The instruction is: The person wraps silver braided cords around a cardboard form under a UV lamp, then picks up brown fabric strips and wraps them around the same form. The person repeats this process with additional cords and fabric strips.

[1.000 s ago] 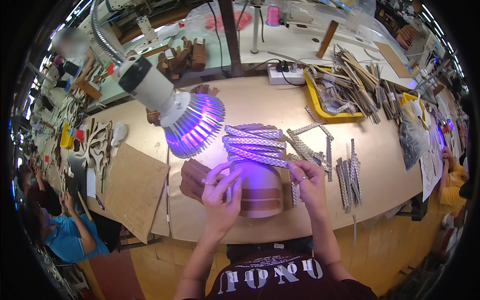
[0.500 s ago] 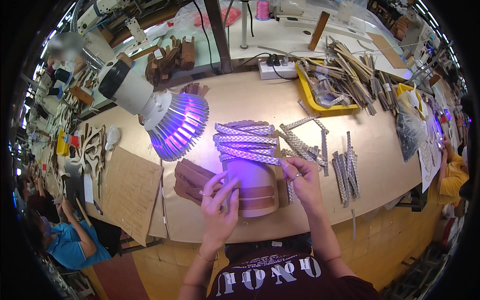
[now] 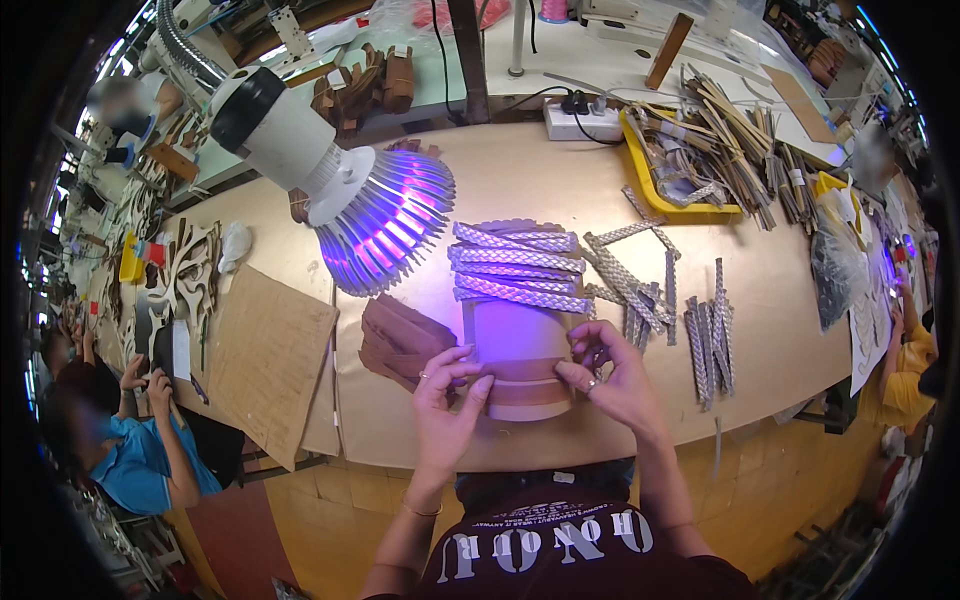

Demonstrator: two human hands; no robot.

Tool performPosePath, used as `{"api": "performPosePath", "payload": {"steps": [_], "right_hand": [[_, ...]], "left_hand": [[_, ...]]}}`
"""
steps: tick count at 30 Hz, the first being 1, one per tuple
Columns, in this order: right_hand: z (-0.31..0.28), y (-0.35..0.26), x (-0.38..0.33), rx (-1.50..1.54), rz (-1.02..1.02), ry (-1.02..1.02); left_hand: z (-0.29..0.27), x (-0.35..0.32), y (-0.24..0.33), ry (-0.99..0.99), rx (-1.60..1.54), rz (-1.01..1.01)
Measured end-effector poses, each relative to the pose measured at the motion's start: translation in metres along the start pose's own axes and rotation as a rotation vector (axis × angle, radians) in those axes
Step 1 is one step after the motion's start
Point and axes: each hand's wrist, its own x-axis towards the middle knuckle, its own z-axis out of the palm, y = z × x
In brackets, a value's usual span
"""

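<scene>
A pale, rounded form (image 3: 520, 328) lies on the work table in front of me. Several braided, light-coloured strips (image 3: 518, 268) lie across its upper part, one below another. Lower down, a brown strip (image 3: 525, 370) crosses the form, with a second brown strip (image 3: 530, 393) just beneath. At the upper brown strip's left end is my left hand (image 3: 447, 405), its thumb and fingertips closed in on it. My right hand (image 3: 612, 382) pinches the right end with thumb and finger, the other fingers curled. The fingertips partly hide both ends.
A lamp with a finned head (image 3: 385, 220) hangs close on the left. Brown strips (image 3: 400, 338) are stacked beside the form. Loose braided strips (image 3: 708, 335) lie to the right, before a yellow tray (image 3: 690, 212). A tan board (image 3: 270, 365) is at left; co-workers sit both sides.
My right hand has let go of the lowest braided strip's end and come down to the brown strip. My left hand has closed at its other end. The view has shifted slightly.
</scene>
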Motion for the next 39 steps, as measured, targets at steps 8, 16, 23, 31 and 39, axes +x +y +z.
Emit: {"api": "performPosePath", "payload": {"steps": [8, 16, 23, 31, 39], "right_hand": [[0.001, -0.002, 0.002, 0.029, -0.069, -0.056], [-0.012, 0.004, -0.001, -0.033, -0.074, 0.157], [-0.085, 0.036, -0.047, -0.528, 0.070, 0.696], [-0.104, 0.062, -0.058, -0.927, 0.187, 0.691], [-0.102, 0.061, -0.066, -0.666, 0.198, 0.685]], "left_hand": [[-0.009, 0.010, 0.020, -0.088, -0.327, -0.071], [-0.001, 0.022, 0.014, 0.028, -0.210, -0.071], [-0.001, 0.003, 0.019, 0.326, 0.110, 0.092], [0.023, -0.040, 0.028, -0.200, 0.313, 0.941], [0.139, -0.039, 0.009, -0.745, 0.203, 0.510]]}}
